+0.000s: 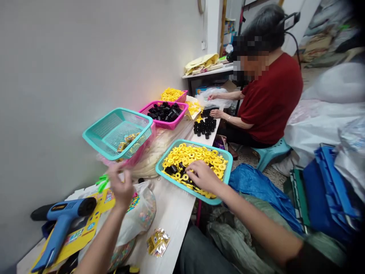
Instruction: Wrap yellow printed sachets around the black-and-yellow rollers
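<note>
My right hand [203, 176] reaches into a turquoise basket [228, 167] heaped with yellow ring-shaped plastic pieces [199, 153] and a few black cylindrical pieces [172, 169]. Its fingers are bent together, and their tips touch the pile; what is between them cannot be made out. My left hand [121, 187] is raised over the table's left part with curled fingers, slightly blurred. Anything pinched in it is hidden. Just below it sits a clear plastic bag [145, 205] of small colourful beads. Gold printed film pieces [158, 242] lie near the table's front edge.
Another turquoise basket [94, 133] holds gold-wrapped pieces. Behind stand a pink basket [182, 118] of black parts and a tray of yellow rings [171, 94]. A blue heat gun [61, 217] lies on yellow card. A co-worker [270, 99] sits at right, hands by black cylinders [204, 127].
</note>
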The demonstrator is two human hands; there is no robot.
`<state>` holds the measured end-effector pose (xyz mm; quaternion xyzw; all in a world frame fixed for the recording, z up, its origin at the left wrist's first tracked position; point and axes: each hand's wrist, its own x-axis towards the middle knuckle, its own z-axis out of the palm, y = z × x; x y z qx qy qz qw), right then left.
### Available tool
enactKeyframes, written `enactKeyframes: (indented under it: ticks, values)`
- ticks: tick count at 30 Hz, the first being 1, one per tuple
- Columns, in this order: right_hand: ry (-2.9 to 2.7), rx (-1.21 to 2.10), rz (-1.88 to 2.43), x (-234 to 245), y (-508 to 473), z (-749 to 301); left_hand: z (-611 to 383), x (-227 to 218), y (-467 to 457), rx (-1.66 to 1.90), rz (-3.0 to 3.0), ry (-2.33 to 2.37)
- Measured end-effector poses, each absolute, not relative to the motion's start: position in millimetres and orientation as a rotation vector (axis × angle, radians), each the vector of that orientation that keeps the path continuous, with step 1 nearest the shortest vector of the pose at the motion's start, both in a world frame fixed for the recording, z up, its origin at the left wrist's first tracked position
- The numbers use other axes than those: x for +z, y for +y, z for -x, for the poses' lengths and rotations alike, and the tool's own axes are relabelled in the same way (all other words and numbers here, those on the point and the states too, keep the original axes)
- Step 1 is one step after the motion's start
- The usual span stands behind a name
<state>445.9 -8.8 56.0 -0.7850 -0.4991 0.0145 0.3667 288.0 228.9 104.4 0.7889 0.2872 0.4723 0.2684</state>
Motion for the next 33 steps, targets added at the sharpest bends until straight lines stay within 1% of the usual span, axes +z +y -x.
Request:
enactKeyframes:
  ticks: [1, 2, 3, 7, 11, 14, 18, 23, 27, 30, 33]
  values:
    - [-1.333, 0.000, 2.157, 58.8, 0.5, -463.4, -297.0, 88.9, 214.2, 1.055, -2.299, 0.647]
    - [-1.449, -0.012, 2.251, 58.9, 12.3, -477.6, -310.2, 74.8, 202.1, 0.590, -2.656, 0.448]
    - [-1.519, -0.001, 2.280, 56.5, 25.2, -488.5, -326.5, 62.7, 193.1, 0.383, -2.737, 0.344]
    - [-1.776, 0.119, 2.299, 33.3, 61.9, -510.2, -388.8, 32.8, 186.3, 0.060, -2.842, 0.346]
    - [-1.919, 0.142, 2.295, 16.3, 53.3, -517.1, -393.2, 21.8, 193.5, -0.137, -2.896, 0.388]
    - [-2.068, 0.115, 2.202, 15.7, 36.4, -513.4, -365.1, 19.6, 187.5, -0.169, -2.912, 0.398]
    - [-2.288, 0.107, 1.990, 20.6, 23.5, -502.4, -327.2, 20.9, 176.4, -0.094, -2.930, 0.423]
    - [-2.321, 0.207, 1.819, 25.8, 28.4, -495.3, -311.7, 22.7, 182.7, -0.062, -2.936, 0.518]
    - [-2.129, 0.262, 2.021, 28.6, 47.5, -488.1, -315.8, 25.6, 188.2, -0.049, -2.949, 0.552]
    - [-2.061, 0.163, 2.216, 24.7, 58.9, -481.1, -322.3, 28.6, 185.4, 0.030, -2.992, 0.539]
    - [-2.029, 0.118, 2.316, 19.8, 61.0, -475.3, -336.5, 27.0, 181.9, 0.156, -3.049, 0.409]
